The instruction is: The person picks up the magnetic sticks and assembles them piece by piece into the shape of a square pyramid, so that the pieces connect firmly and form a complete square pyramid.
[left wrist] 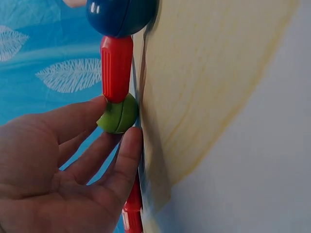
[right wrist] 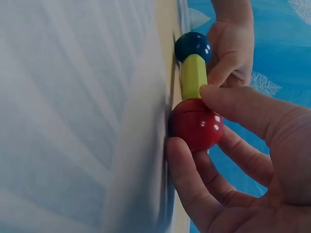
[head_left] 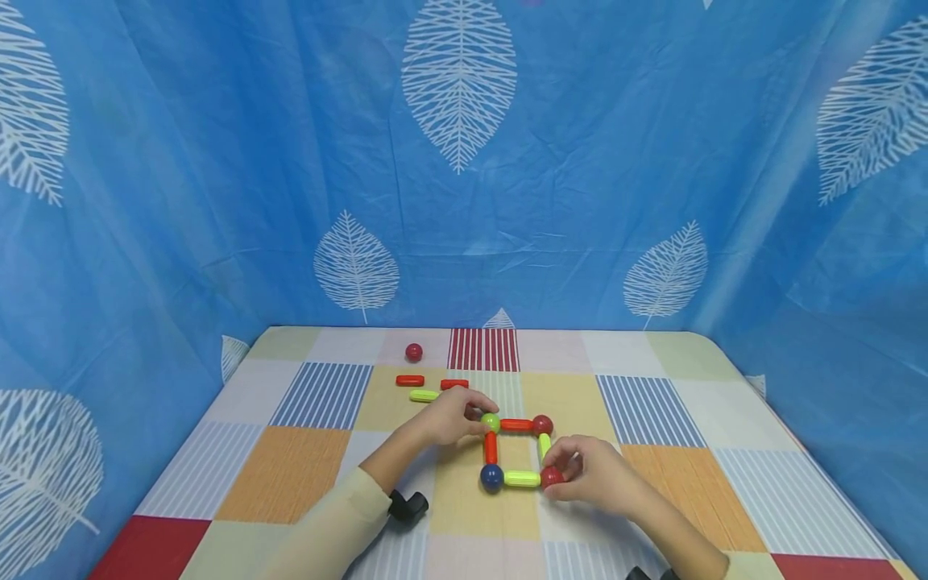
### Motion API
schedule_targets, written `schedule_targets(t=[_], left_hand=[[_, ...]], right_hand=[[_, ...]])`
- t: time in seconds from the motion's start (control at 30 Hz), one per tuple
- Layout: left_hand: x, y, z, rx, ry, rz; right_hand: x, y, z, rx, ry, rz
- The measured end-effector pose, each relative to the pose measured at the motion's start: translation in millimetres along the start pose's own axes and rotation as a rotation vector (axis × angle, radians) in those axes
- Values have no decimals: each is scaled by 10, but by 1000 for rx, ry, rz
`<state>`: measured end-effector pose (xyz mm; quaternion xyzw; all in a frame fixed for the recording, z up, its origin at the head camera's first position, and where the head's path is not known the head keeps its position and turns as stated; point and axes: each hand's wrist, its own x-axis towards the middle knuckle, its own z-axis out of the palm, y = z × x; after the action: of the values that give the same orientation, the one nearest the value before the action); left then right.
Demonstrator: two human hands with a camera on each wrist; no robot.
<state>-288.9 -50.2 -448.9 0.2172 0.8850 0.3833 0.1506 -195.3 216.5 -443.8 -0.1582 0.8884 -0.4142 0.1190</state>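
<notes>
A four-sided frame of rods and balls lies on the table. Its corners are a green ball (head_left: 490,423), a blue ball (head_left: 492,478) and two red balls, at back right (head_left: 542,425) and front right (head_left: 552,477). Two red rods (head_left: 517,424) and two yellow-green rods (head_left: 522,479) join them. My left hand (head_left: 453,417) grips the green ball (left wrist: 118,114) between thumb and fingers, as the left wrist view shows. Around the front right red ball (right wrist: 197,124) curl the thumb and fingers of my right hand (head_left: 598,477).
Behind my left hand lie two loose red rods (head_left: 410,380) and a yellow-green rod (head_left: 424,395), partly hidden at its right end. Farther back is a loose red ball (head_left: 414,352). A blue curtain (head_left: 565,161) with white leaves surrounds the back and sides of the patchwork-covered table (head_left: 283,475).
</notes>
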Motion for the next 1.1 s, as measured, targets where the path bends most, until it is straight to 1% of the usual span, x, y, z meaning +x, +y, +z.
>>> schedule_targets(t=[0.17,0.33,0.57,0.67,0.83,1.1], left_hand=[[-16,-13,-20,20,-8,19],[-65,-43,-42,-3,-3,18],[-166,-43,-38,-43,6,-10],[-186,-44,-27,-43,6,-23],[-209,-64,-14,-56,17,-34],[-224,-82,-25,-68,19,-42]], right_hand=[[39,39,-41,0,14,31],[135,128,-133,18,42,55],[299,279,-226,54,79,91],[337,311,-240,69,88,77],[360,309,-236,77,76,65],[369,276,-215,92,74,86]])
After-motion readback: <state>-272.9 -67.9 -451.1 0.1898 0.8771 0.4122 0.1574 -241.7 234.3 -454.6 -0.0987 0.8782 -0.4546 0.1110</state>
